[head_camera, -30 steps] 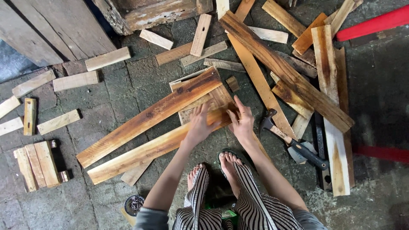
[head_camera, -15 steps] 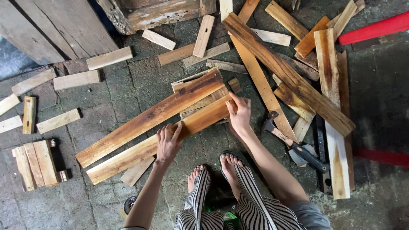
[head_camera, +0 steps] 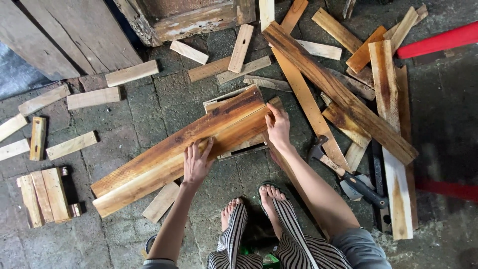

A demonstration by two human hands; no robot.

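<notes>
two long planks (head_camera: 174, 154) lay side by side on the stone floor (head_camera: 149, 104), touching along their long edges, with their long axis running from about 8 o'clock to 2 o'clock across the view. the left hand (head_camera: 196, 162) lay flat on the lower plank near its middle, fingers (head_camera: 191, 149) spread and pointing to 12 o'clock, clamped on nothing. the right hand (head_camera: 278, 127) was at the upper end of the planks, toward 2 o'clock from the left hand, fingers together and pressing on the end edge; whether it gripped the wood i cannot tell. so each hand had its own part, and the right one was nearer to the end. both arms came up from 6 o'clock, the right one more stretched. a hammer (head_camera: 348, 177) lay on the floor at 4 o'clock from the right hand, apart from it. short wood pieces (head_camera: 132, 73) lay around.
</notes>
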